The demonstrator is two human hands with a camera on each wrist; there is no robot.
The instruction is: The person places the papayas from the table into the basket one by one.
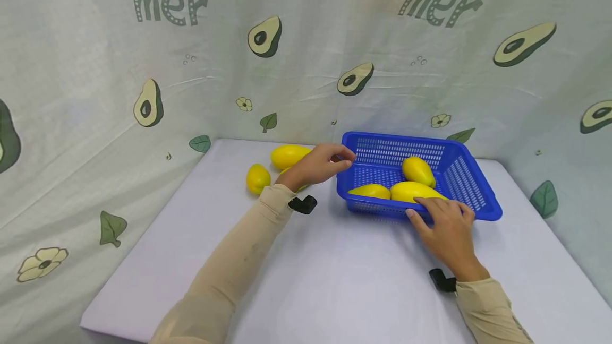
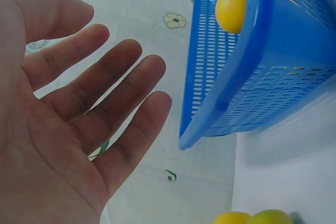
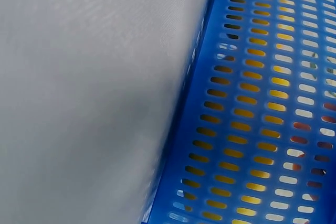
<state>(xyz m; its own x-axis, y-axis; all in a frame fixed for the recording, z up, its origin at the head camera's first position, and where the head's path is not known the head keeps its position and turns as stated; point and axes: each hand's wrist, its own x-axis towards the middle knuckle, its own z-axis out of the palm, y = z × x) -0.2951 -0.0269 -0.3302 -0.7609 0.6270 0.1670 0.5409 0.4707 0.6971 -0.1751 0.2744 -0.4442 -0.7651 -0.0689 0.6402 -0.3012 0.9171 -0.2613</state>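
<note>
My left hand hovers by the left end of a blue plastic basket, palm facing it, fingers loosely spread and holding nothing. In the left wrist view, a gap separates its fingertips from the basket rim. My right hand holds the basket's front rim, fingers curled over it beside a yellow mango. Two more mangoes lie inside, one at the front left and one farther back. Through the slots of the basket wall, the right wrist view shows yellow fruit and bits of fingers.
Left of the basket, one mango and another mango lie on the white-covered table. More yellow fruit is mostly hidden behind my left wrist. A printed curtain hangs close behind the basket.
</note>
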